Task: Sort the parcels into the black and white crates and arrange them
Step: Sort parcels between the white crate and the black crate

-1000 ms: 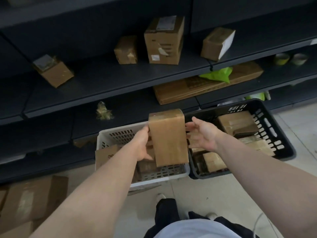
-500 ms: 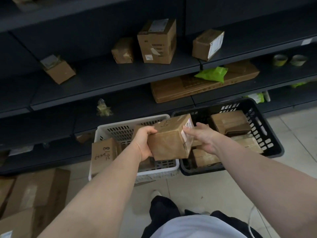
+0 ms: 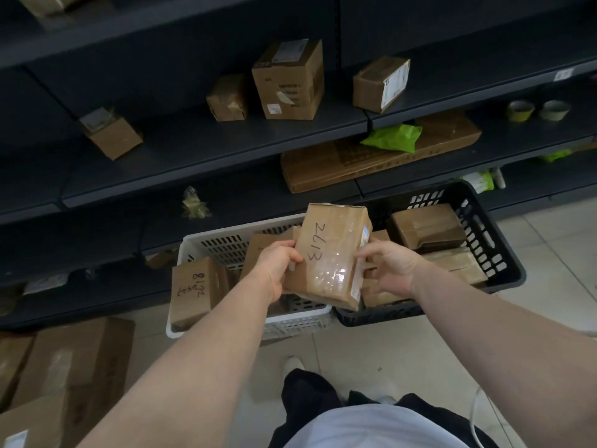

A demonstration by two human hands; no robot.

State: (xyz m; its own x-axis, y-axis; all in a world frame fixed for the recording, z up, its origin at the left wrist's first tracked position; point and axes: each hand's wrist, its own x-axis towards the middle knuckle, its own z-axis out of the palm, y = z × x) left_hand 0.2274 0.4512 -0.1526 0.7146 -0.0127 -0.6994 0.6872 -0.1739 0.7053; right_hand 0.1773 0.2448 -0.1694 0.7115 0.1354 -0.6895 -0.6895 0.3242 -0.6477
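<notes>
1. Slippage is my first worry. The parcel point(image 3: 329, 257) is wrapped in glossy tape and hangs in the air above the seam between the white crate point(image 3: 226, 244) and the black crate point(image 3: 484, 234). A slack hold could let it slide onto the boxes below or the floor point(image 3: 387, 350).
2. Misreading comes second. The handwritten number runs sideways across the face I see, so I judge it could end up in the wrong crate.
3. Crowding matters too. Both crates already carry brown boxes, and a tall box point(image 3: 193, 286) stands on end in the white one. A careless drop could topple it or leave the parcel perched on a rim.
4. I see the left hand point(image 3: 277, 266) gripping the parcel's left edge, thumb on the front face and the rest curled behind, out of my sight.
5. The right hand point(image 3: 391, 266) pinches the labelled right side, its fingers point(image 3: 368, 252) curled round that edge. Both forearms reach forward and down, with the wrists roughly level.
</notes>
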